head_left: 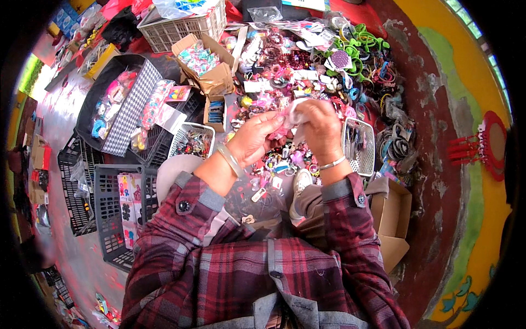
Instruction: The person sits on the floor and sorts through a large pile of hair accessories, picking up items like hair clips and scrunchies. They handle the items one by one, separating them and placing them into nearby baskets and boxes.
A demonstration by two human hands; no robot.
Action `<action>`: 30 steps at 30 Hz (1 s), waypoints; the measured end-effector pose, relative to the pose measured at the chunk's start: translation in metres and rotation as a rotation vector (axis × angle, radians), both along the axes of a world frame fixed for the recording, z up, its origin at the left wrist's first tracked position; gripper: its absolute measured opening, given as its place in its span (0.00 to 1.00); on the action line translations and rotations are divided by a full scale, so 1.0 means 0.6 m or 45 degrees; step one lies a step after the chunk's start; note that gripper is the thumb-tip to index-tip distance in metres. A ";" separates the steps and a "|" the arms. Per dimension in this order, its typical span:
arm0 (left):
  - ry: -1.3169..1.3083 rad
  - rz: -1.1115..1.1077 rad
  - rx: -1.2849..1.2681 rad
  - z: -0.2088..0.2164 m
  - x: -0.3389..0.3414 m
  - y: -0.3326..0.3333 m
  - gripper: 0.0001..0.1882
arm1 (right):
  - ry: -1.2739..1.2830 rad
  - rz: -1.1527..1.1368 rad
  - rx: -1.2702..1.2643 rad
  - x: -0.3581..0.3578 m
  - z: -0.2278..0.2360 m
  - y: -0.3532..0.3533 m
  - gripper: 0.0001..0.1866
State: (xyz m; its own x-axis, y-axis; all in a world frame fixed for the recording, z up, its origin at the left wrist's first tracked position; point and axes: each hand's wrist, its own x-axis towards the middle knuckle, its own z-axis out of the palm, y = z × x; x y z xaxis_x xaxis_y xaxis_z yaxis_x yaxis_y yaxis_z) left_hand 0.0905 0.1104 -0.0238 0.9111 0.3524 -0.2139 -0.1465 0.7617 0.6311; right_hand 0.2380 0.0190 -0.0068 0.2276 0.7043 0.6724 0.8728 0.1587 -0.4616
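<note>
My left hand (255, 137), with a pale bangle at its wrist, is closed on a small pink frilly piece (281, 129), pinching it between thumb and fingers. Close against it, my right hand (322, 126) is closed on a soft white strip (297, 116) that touches the pink piece. The white strip is smeared, so its exact kind is unclear. Both hands hang above a wide heap of hair ties and small trinkets (285, 82). The fingertips of my right hand are partly hidden behind its back.
White baskets stand left (211, 143) and right (370, 148) of the heap. Farther left are a grey crate (104, 208), a houndstooth-sided box (131, 109) and a cardboard box (222, 82) of packets. Green bands (359, 52) lie far right; an open carton (390, 211) sits by my right arm.
</note>
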 end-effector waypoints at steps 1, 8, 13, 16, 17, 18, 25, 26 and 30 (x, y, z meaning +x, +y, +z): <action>0.010 -0.018 0.010 0.003 -0.001 0.000 0.10 | -0.001 -0.061 -0.008 0.023 -0.008 -0.003 0.18; 0.089 0.036 -0.018 -0.009 -0.002 0.003 0.10 | 0.152 -0.115 0.134 0.002 0.020 -0.016 0.16; 0.024 -0.048 0.089 -0.005 -0.007 0.006 0.11 | -0.006 0.095 0.076 -0.017 0.013 0.003 0.13; -0.041 -0.031 -0.003 0.001 0.002 0.001 0.11 | 0.600 -0.384 -0.079 0.087 -0.063 -0.018 0.15; -0.041 0.031 -0.056 0.002 -0.001 0.001 0.11 | 1.265 -0.231 -0.040 0.100 -0.054 -0.024 0.13; -0.060 0.083 -0.028 0.000 -0.005 0.004 0.11 | 1.588 -0.074 0.095 0.100 -0.041 -0.028 0.12; 0.077 0.165 -0.033 -0.010 -0.004 0.014 0.13 | 2.127 0.420 0.269 0.089 -0.020 -0.041 0.12; 0.069 0.146 -0.045 -0.009 -0.001 0.013 0.13 | 2.109 0.468 0.269 0.091 -0.024 -0.041 0.13; 0.064 0.164 -0.132 -0.004 -0.006 0.016 0.14 | 2.220 0.546 0.356 0.070 -0.009 -0.035 0.16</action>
State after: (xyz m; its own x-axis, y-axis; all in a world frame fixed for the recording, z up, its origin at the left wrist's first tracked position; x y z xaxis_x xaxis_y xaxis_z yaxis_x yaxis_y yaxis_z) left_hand 0.0869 0.1198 -0.0259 0.8472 0.4391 -0.2991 -0.2172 0.8001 0.5592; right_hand 0.2798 -0.0019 -0.0121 0.5754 0.8177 -0.0159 -0.6449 0.4416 -0.6238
